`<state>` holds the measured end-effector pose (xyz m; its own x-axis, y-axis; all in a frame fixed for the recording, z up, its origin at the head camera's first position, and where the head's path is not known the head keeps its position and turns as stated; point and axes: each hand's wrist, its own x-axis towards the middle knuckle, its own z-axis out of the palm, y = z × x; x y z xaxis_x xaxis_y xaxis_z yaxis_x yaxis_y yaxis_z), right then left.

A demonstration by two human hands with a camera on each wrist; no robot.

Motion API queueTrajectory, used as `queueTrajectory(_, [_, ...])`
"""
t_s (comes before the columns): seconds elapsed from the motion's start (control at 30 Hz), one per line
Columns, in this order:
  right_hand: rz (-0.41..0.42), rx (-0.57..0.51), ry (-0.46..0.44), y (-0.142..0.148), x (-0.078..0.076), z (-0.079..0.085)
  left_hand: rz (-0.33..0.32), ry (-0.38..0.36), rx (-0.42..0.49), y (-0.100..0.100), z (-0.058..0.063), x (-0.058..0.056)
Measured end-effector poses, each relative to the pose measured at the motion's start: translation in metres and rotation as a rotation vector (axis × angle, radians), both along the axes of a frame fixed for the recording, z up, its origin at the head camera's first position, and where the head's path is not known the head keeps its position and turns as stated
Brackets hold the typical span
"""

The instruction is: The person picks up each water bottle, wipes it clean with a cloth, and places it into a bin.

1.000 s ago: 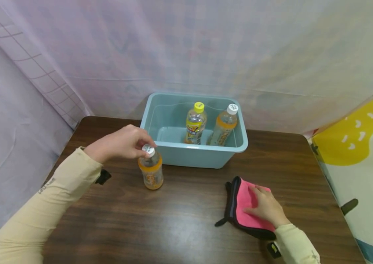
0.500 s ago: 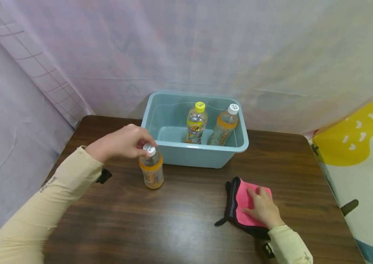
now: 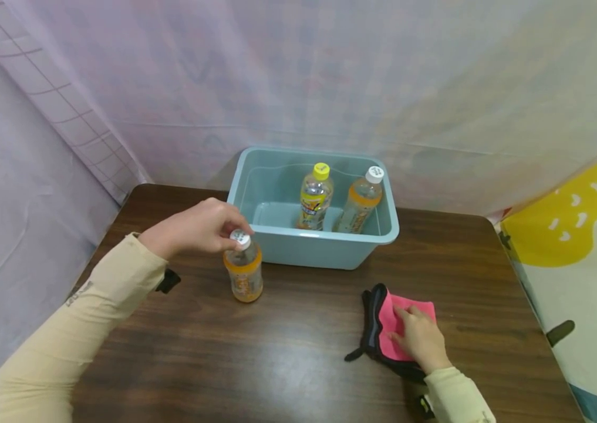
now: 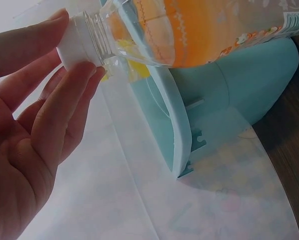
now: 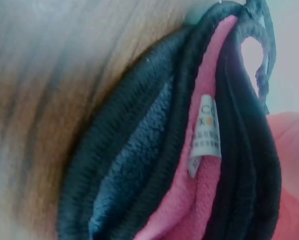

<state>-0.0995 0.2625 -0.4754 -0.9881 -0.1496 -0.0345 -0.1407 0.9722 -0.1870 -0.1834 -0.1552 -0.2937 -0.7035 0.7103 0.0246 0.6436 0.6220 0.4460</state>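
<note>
On the table, just in front of the blue-green tub, stands an upright drink bottle (image 3: pixel 244 276) with an orange band and a little orange liquid at its bottom. My left hand (image 3: pixel 198 228) pinches its white cap (image 4: pixel 79 42) between thumb and fingers. To the right lies a folded cleaning cloth (image 3: pixel 389 329), pink on one face and grey-blue on the other, edged in black. My right hand (image 3: pixel 421 338) rests on the pink face with thumb and fingers apart. In the right wrist view, the cloth's folded layers (image 5: pixel 209 190) show a white label.
The blue-green tub (image 3: pixel 314 249) stands at the table's back. Inside it are a yellow-capped bottle (image 3: pixel 314 202) and a white-capped bottle (image 3: pixel 361 202) leaning at the right end. A pale curtain (image 3: pixel 298 76) hangs behind the dark wooden table (image 3: pixel 287 364).
My right hand has shifted slightly left over the cloth, its fingers drawing nearer together. My left hand stays on the bottle's cap, and the bottle keeps its place.
</note>
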Motion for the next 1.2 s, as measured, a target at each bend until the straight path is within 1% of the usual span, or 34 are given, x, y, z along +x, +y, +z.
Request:
queueTrajectory(0.1, [-0.006, -0.007, 0.046, -0.002, 0.002, -0.002, 0.003, -0.003, -0.003, 0.000, -0.001, 0.000])
queueTrajectory(0.33, [-0.050, -0.029, 0.095, -0.004, 0.004, -0.003, 0.009, -0.011, 0.003, -0.001, -0.001, -0.001])
queueTrajectory(0.43, [-0.058, -0.042, 0.131, -0.005, 0.005, -0.005, 0.009, -0.015, 0.004, 0.000, -0.001, -0.001])
queueTrajectory(0.73, [-0.040, -0.032, 0.286, -0.011, 0.009, -0.012, 0.011, -0.015, 0.005, 0.000, 0.000, 0.000])
queueTrajectory(0.83, [-0.037, -0.037, 0.320, -0.011, 0.009, -0.013, 0.012, -0.012, 0.001, 0.000, 0.000, -0.001])
queueTrajectory(0.93, [-0.038, -0.043, 0.311, -0.011, 0.008, -0.010, 0.016, -0.015, -0.003, -0.001, -0.001, 0.000])
queueTrajectory(1.03, [-0.052, -0.070, 0.273, -0.012, 0.008, -0.003, 0.019, -0.014, -0.002, -0.002, -0.002, 0.000])
queueTrajectory(1.1, [-0.069, -0.107, 0.241, -0.013, 0.010, 0.005, 0.018, -0.010, -0.001, -0.002, -0.002, 0.000])
queueTrajectory(1.2, [-0.094, -0.202, 0.220, -0.017, 0.010, 0.016, 0.021, -0.010, 0.003, -0.002, -0.002, 0.000])
